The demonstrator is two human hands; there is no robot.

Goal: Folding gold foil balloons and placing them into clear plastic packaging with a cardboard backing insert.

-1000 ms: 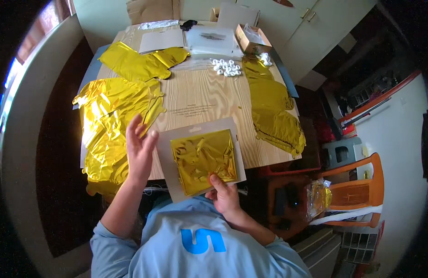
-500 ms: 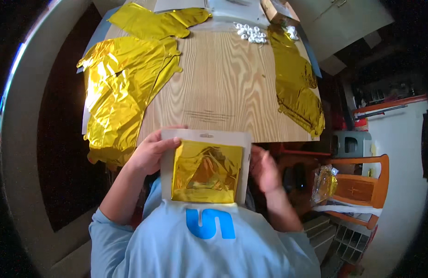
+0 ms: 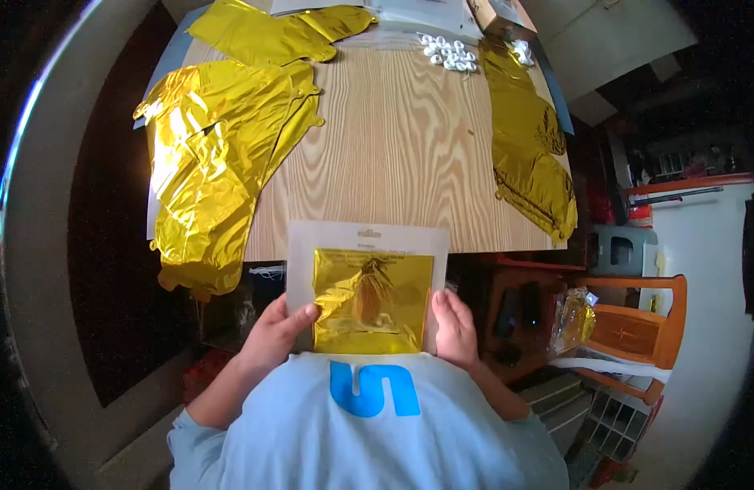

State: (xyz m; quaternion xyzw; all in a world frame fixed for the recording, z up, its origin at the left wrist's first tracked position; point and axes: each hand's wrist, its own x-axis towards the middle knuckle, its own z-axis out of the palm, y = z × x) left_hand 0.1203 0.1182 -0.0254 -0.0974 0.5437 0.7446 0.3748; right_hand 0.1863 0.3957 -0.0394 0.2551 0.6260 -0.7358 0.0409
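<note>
A clear, whitish flat bag (image 3: 299, 257) with a hanging slot at its top is held upright in front of my chest, by the table's near edge. Inside it lies a folded gold foil balloon (image 3: 373, 318), shiny and creased. My left hand (image 3: 281, 331) grips the bag's left edge, its thumb on the front. The opposite edge is pinched by my right hand (image 3: 456, 331), with the thumb likewise in front. The other fingers of both hands are mostly hidden behind the bag.
Flat gold foil balloons (image 3: 218, 155) cover the table's left side, and another foil balloon (image 3: 528, 139) lies along its right side. Small white spools (image 3: 450, 55) sit at the back near a cardboard box (image 3: 501, 18). A wooden chair (image 3: 630, 331) stands at the right.
My right hand has come in from beside the bag and taken its right edge. My left hand has slid down the left edge.
</note>
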